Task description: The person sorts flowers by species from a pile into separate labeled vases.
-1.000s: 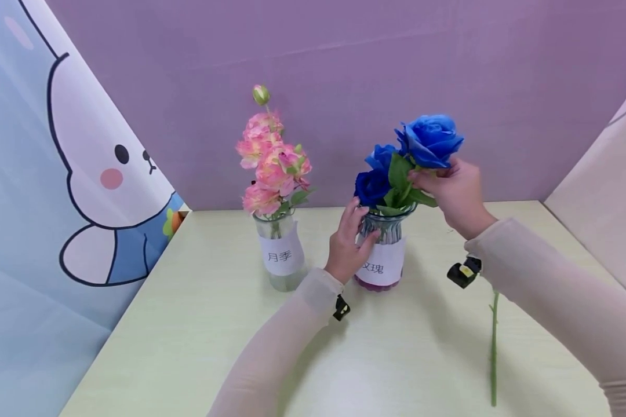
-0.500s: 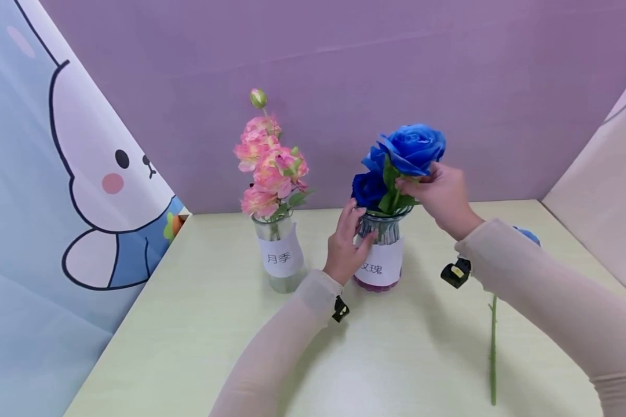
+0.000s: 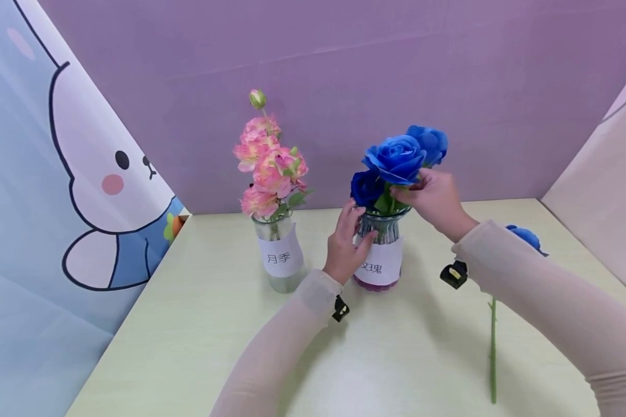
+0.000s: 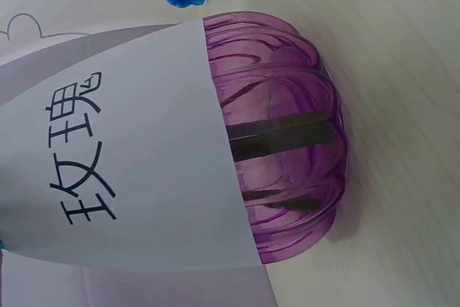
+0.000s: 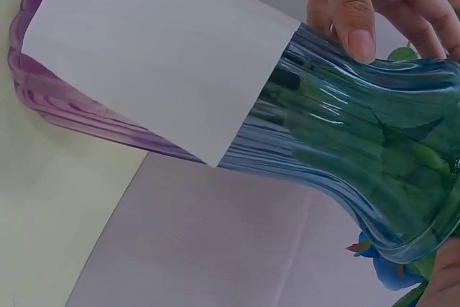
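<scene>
A glass vase [image 3: 388, 233], blue at the neck and purple at the base, stands upright with a white paper label [image 4: 136, 156] on its front. My left hand [image 3: 346, 246] grips its neck from the left, with the thumb [image 5: 356, 26] against the glass in the right wrist view. Just above the rim, my right hand [image 3: 438, 200] pinches a light blue rose [image 3: 396, 159] below its bloom. Its stem reaches down into the vase's mouth. A dark blue rose [image 3: 367, 189] and another blue rose [image 3: 430, 143] also stand in the vase. Stems [image 4: 284, 136] show through the purple base.
Left of this vase stands a clear labelled vase [image 3: 287, 282] with pink flowers [image 3: 272, 168]. Another blue rose [image 3: 523, 236] lies on the table [image 3: 198, 324] at the right, partly hidden by my sleeve. A purple backdrop [image 3: 313, 69] rises behind.
My right hand has moved left and slightly down with the blue rose. Another blue rose now shows behind it at the right. The left hand has kept its hold on the vase.
</scene>
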Motion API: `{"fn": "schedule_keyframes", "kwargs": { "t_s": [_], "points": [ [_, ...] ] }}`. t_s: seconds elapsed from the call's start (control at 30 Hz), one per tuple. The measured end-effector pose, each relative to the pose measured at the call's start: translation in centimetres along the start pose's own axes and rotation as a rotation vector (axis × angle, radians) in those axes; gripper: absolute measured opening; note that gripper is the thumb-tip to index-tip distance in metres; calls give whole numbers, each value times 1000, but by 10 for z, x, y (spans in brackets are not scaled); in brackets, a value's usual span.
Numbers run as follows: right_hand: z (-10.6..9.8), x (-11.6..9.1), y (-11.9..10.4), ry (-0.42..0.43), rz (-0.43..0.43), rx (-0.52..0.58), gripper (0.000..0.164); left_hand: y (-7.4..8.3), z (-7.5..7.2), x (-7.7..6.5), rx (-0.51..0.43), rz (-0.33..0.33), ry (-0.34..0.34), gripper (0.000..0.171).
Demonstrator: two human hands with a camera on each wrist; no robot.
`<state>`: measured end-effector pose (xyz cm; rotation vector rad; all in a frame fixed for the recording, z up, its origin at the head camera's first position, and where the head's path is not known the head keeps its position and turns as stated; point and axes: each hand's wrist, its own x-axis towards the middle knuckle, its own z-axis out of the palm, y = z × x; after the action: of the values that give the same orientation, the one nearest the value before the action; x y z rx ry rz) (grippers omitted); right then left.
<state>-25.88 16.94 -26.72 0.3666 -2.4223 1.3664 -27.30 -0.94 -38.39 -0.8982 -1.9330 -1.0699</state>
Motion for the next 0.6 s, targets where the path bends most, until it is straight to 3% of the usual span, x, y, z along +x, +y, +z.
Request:
{"fn": "schedule_keyframes", "kwargs": {
  "t_s": [0.27,0.47,0.6],
  "points": [
    [-2,-1,-2,-27,-52,-86,25,1,2,0,-9,-13,-6,51],
    [-5,-3,-2,-44,25,-1,40,4,1,1,-14,-23,-13,50],
    [-4,-5,-2,2,92,104,46,3,0,3,-20,-11,-2,51]
  ]
}}
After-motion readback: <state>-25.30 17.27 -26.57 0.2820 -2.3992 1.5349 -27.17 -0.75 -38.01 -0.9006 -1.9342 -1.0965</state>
